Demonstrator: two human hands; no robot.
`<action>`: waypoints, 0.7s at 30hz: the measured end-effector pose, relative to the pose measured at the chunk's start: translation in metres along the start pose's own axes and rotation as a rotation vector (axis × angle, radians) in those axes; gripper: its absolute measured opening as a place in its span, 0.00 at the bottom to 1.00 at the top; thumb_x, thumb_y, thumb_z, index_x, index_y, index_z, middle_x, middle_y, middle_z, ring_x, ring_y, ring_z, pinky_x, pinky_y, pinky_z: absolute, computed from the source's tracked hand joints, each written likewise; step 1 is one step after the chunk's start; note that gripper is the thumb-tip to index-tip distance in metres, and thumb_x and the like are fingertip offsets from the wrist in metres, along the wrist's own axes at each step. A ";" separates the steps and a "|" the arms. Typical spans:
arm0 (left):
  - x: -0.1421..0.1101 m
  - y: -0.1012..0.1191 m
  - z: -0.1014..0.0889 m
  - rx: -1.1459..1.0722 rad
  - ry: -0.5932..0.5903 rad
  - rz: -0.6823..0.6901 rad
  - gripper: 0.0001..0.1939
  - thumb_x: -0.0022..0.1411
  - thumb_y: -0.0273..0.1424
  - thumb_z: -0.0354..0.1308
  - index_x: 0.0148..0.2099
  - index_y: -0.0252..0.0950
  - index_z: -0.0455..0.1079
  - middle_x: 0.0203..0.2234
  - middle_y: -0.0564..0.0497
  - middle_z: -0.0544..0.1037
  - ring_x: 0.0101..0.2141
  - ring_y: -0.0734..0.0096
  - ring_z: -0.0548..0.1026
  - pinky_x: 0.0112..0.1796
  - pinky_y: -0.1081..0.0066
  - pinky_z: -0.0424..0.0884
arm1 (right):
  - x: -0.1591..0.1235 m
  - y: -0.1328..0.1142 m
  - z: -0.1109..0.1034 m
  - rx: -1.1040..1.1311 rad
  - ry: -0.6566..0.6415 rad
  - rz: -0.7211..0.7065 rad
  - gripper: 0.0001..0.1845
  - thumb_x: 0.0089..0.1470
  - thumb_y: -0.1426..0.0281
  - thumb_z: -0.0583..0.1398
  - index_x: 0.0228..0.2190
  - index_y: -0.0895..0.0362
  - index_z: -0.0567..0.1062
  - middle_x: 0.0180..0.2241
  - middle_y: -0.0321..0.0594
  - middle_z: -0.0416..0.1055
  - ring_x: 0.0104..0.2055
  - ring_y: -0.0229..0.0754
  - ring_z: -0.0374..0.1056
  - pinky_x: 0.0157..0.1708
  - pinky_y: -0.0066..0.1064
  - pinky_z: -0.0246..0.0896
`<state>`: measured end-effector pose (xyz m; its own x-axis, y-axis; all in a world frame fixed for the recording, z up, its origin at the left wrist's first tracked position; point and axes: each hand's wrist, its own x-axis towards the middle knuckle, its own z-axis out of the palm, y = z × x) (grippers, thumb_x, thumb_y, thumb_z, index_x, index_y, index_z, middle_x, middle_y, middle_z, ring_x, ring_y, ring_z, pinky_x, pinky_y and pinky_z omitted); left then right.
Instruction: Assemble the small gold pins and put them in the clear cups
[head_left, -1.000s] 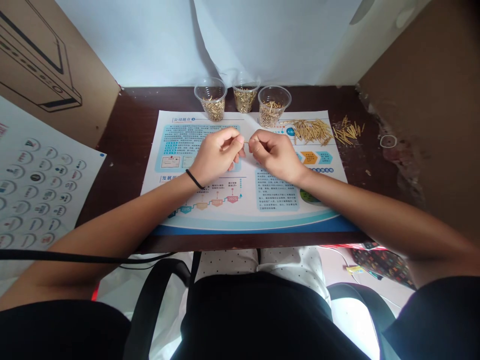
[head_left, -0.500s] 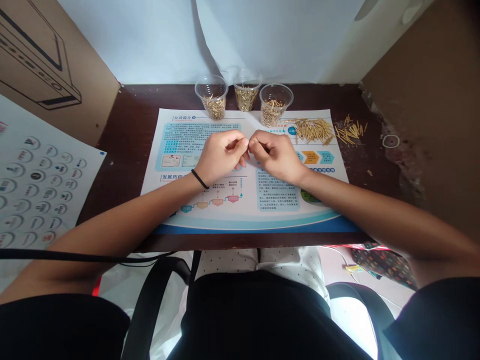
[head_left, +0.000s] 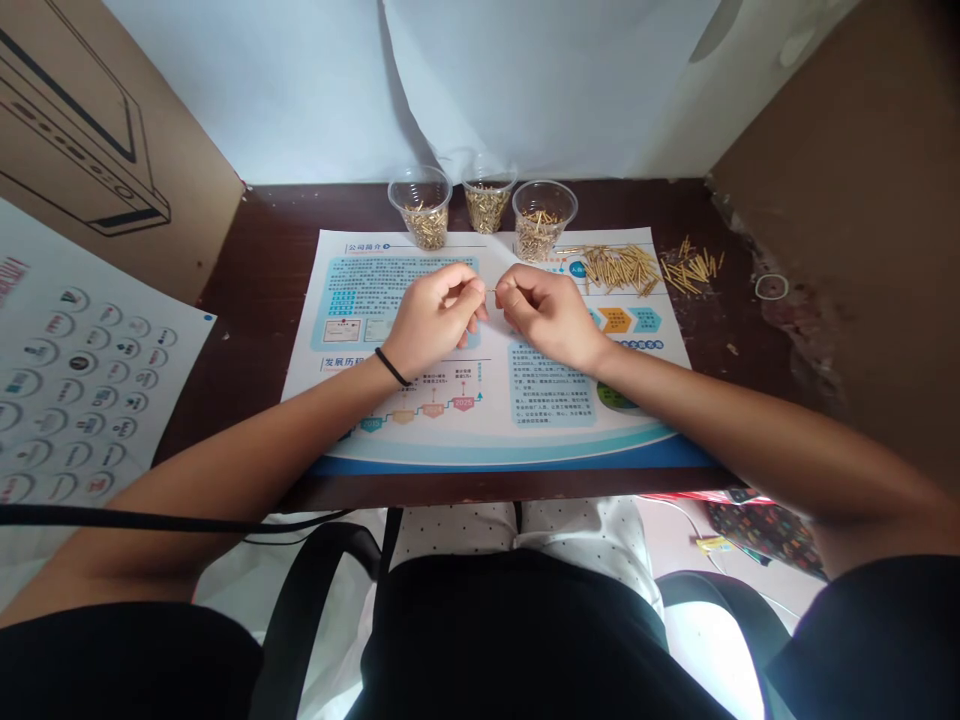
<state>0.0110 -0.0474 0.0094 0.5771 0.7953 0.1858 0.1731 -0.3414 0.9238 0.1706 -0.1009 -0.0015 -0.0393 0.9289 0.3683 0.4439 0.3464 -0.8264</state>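
Above the printed sheet (head_left: pixel 420 442), my left hand (head_left: pixel 439 312) and my right hand (head_left: pixel 551 312) face each other with thumbs and forefingers pinched. A thin gold-coloured pin (head_left: pixel 490 291) bridges the small gap between the fingertips, its ends hidden in the two pinches. Whether it is one piece or two I cannot tell. Just beyond the hands stand three clear plastic cups, the left cup (head_left: pixel 420 190), the middle cup (head_left: pixel 489 178) and the right cup (head_left: pixel 545 205), each partly filled with small gold-coloured metal pieces. Right of them, a pile of longer gold-coloured pins (head_left: pixel 622 268) lies on the sheet.
A smaller group of gold-coloured pins (head_left: pixel 691 268) lies on the dark table (head_left: pixel 262 235) beyond the sheet's right edge. At left are a cardboard box (head_left: pixel 180 130) and a sheet of logos (head_left: pixel 82 400). A small ring-shaped item (head_left: pixel 771 287) rests far right. Brown cardboard walls the right side.
My hands have drawn slightly apart, and a thin gold-coloured pin now shows between the fingertips. The whole view has shifted slightly; the cups and piles stay in place.
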 end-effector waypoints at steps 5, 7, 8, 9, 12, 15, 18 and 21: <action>-0.001 0.004 0.000 0.125 0.008 0.061 0.12 0.64 0.24 0.50 0.26 0.34 0.63 0.15 0.56 0.67 0.16 0.80 0.64 0.21 0.77 0.61 | -0.001 0.001 0.001 -0.098 0.000 -0.073 0.15 0.61 0.66 0.52 0.23 0.56 0.64 0.19 0.31 0.56 0.22 0.33 0.51 0.25 0.29 0.47; 0.000 0.004 0.001 0.170 0.013 0.090 0.12 0.63 0.24 0.50 0.25 0.34 0.63 0.16 0.56 0.67 0.18 0.79 0.64 0.22 0.76 0.61 | -0.001 0.001 0.001 -0.116 0.006 -0.082 0.15 0.61 0.66 0.51 0.23 0.56 0.64 0.19 0.31 0.57 0.22 0.33 0.51 0.25 0.29 0.47; 0.000 0.004 0.002 0.194 0.015 0.104 0.12 0.63 0.24 0.50 0.25 0.34 0.63 0.16 0.55 0.67 0.19 0.79 0.64 0.23 0.75 0.61 | -0.001 0.001 0.001 -0.120 0.009 -0.086 0.15 0.61 0.67 0.52 0.23 0.56 0.64 0.19 0.31 0.57 0.22 0.33 0.51 0.25 0.29 0.47; 0.000 0.004 0.003 0.218 0.015 0.114 0.12 0.62 0.23 0.51 0.25 0.34 0.64 0.17 0.55 0.68 0.20 0.78 0.64 0.23 0.75 0.61 | -0.001 0.001 0.001 -0.121 0.013 -0.091 0.15 0.61 0.67 0.52 0.23 0.56 0.64 0.19 0.31 0.57 0.22 0.33 0.51 0.25 0.29 0.46; 0.001 0.005 0.005 0.268 0.012 0.120 0.12 0.61 0.23 0.51 0.24 0.34 0.64 0.18 0.54 0.69 0.21 0.77 0.64 0.24 0.75 0.61 | -0.001 0.002 0.001 -0.115 0.019 -0.105 0.15 0.60 0.67 0.51 0.22 0.57 0.64 0.19 0.32 0.58 0.22 0.33 0.52 0.25 0.28 0.47; 0.000 0.005 0.007 0.274 0.017 0.103 0.13 0.61 0.24 0.51 0.23 0.34 0.63 0.18 0.54 0.69 0.22 0.76 0.64 0.24 0.75 0.61 | -0.001 0.003 0.000 -0.112 0.016 -0.111 0.16 0.61 0.67 0.51 0.22 0.57 0.65 0.19 0.32 0.59 0.22 0.33 0.53 0.25 0.29 0.48; 0.000 0.005 0.007 0.222 0.025 0.090 0.13 0.62 0.24 0.51 0.24 0.34 0.63 0.17 0.54 0.68 0.20 0.77 0.64 0.23 0.75 0.61 | 0.000 0.003 0.001 -0.105 0.012 -0.101 0.17 0.62 0.64 0.52 0.23 0.57 0.65 0.20 0.32 0.60 0.23 0.33 0.53 0.26 0.29 0.49; 0.000 0.003 0.007 0.118 0.029 0.048 0.12 0.64 0.25 0.50 0.26 0.35 0.63 0.16 0.56 0.67 0.16 0.79 0.64 0.21 0.75 0.61 | 0.001 0.001 0.002 -0.042 -0.008 -0.042 0.18 0.63 0.60 0.51 0.24 0.56 0.65 0.19 0.32 0.61 0.23 0.33 0.54 0.26 0.28 0.50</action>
<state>0.0167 -0.0518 0.0098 0.5638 0.7902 0.2404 0.2396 -0.4350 0.8680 0.1697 -0.0992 -0.0031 -0.0662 0.9146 0.3990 0.4789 0.3799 -0.7914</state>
